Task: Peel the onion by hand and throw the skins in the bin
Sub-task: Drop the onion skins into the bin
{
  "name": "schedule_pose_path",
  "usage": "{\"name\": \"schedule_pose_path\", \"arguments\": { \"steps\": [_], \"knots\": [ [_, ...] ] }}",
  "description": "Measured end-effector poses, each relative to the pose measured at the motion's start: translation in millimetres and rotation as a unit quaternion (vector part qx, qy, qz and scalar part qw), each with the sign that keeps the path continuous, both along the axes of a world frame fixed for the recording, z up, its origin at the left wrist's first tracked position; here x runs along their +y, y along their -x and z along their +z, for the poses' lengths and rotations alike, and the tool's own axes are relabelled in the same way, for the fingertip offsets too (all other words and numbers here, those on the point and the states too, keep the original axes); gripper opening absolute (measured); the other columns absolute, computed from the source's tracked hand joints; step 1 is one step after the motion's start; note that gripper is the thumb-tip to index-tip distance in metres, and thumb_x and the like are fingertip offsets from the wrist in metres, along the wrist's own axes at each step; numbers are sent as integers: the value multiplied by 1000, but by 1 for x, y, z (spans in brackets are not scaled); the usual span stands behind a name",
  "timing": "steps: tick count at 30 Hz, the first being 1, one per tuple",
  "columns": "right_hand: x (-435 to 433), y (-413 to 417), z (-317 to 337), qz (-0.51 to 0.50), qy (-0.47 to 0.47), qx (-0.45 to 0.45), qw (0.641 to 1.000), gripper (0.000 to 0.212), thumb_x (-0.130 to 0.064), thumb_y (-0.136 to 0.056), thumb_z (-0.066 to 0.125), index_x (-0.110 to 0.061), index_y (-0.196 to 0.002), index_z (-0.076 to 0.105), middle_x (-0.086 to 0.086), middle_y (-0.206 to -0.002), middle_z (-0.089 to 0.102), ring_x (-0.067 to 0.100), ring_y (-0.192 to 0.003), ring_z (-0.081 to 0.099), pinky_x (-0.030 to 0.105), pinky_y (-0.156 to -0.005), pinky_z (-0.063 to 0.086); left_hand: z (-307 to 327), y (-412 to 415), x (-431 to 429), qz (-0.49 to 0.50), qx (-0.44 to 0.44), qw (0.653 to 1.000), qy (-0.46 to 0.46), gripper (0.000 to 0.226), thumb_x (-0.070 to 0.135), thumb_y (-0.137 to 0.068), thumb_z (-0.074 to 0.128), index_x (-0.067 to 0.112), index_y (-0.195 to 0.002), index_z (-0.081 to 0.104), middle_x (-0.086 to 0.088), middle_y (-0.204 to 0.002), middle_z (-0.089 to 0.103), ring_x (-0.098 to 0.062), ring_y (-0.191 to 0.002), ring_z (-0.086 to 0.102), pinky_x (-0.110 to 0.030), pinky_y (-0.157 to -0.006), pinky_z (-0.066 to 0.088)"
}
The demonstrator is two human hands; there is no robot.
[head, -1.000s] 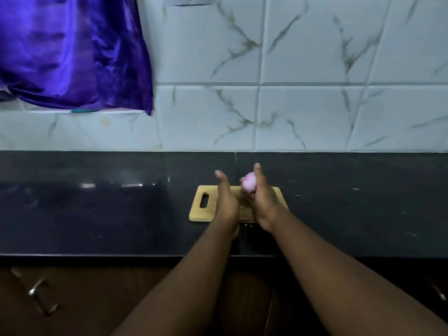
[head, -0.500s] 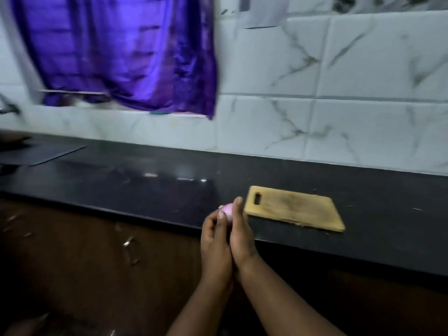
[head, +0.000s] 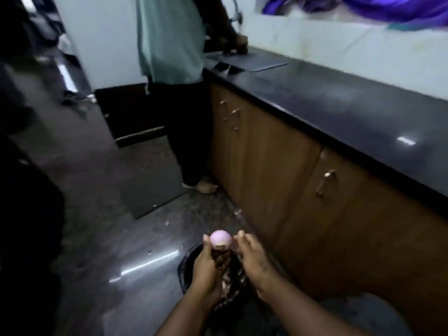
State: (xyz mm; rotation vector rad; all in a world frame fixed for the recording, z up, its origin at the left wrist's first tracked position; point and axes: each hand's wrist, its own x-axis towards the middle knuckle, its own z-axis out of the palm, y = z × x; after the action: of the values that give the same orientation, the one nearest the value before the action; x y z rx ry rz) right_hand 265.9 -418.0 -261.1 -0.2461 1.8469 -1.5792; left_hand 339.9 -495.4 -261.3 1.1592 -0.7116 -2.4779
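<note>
A small pink peeled onion (head: 220,240) is held over a black bin (head: 186,267) lined with a dark bag on the floor. My left hand (head: 208,265) grips the onion from below, fingers curled round its lower half. My right hand (head: 252,257) hovers just to the right of the onion, thumb raised near it; whether it touches the onion is unclear. Dark scraps and onion skins (head: 231,282) lie inside the bin between my hands.
Brown cabinets (head: 278,170) under a black countertop (head: 351,103) run along the right. Another person (head: 174,69) stands at the counter ahead, one foot on a dark floor mat (head: 150,175). The floor is dark and glossy.
My view has swung from the counter and cutting board down to the floor on the left. Both hands carried the onion away from the board and now hold it above the bin.
</note>
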Motion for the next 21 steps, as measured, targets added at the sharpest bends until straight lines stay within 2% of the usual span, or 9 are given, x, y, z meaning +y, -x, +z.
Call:
{"name": "schedule_pose_path", "arguments": {
  "steps": [2,4,7,9,11,13,16,19,21],
  "knots": [
    [-4,-1,-18,49,3,33,998,16,-17,-103,61,-7,-116,65,21,-120,73,24,-105,71,20,-82,54,-24,-7,-13,1,-15,1000,-3,73,58,-105,46,-9,-119,72,-32,-111,77,-41,-100,77,-46,-85,64],
    [1,6,-19,79,18,80,993,29,-8,-90,76,-12,-117,64,13,-116,74,11,-98,70,17,-84,54,-34,-2,-13,-6,-13,1000,5,72,57,-101,52,-10,-117,73,-33,-112,76,-41,-100,78,-46,-87,64],
    [18,26,-1,30,30,126,991,40,-4,-77,82,-14,-112,66,4,-104,76,12,-93,71,18,-81,55,-25,29,3,-55,18,998,26,77,62,-92,59,-7,-123,72,-30,-121,74,-42,-112,73,-51,-105,57],
    [43,48,22,-26,40,158,986,40,7,-79,82,-9,-113,69,10,-105,77,17,-93,71,18,-79,56,-6,59,22,-83,26,993,83,66,57,-96,60,-3,-117,73,-24,-111,75,-32,-92,74,-39,-82,62],
    [76,67,48,-66,43,192,978,40,9,-79,82,-7,-114,70,14,-108,77,13,-92,73,21,-80,57,23,83,45,-121,44,981,145,46,47,-103,57,5,-106,73,-20,-94,74,-20,-71,70,-26,-60,58],
    [122,80,79,-111,47,222,968,42,10,-78,82,-12,-112,72,10,-107,78,7,-89,73,21,-78,58,55,101,78,-175,81,960,205,38,42,-106,54,7,-102,70,-13,-84,76,-16,-66,69,-24,-59,57],
    [196,88,126,-176,41,278,943,44,7,-77,85,-16,-112,73,-1,-105,78,1,-90,73,20,-77,57,102,122,138,-229,137,923,278,42,41,-101,58,2,-102,73,-12,-84,79,-15,-71,70,-29,-69,57],
    [278,89,170,-255,34,333,907,42,5,-77,85,-8,-115,72,5,-109,79,5,-93,74,20,-80,57,149,145,203,-280,215,876,328,42,40,-90,66,0,-98,76,-14,-82,77,-17,-74,70,-29,-72,59],
    [329,88,199,-303,28,359,882,39,3,-78,85,-6,-113,73,5,-105,79,2,-90,73,18,-80,57,177,162,247,-325,264,836,354,32,28,-93,69,0,-106,73,-10,-83,78,-14,-72,72,-25,-69,61]
  ]
}}
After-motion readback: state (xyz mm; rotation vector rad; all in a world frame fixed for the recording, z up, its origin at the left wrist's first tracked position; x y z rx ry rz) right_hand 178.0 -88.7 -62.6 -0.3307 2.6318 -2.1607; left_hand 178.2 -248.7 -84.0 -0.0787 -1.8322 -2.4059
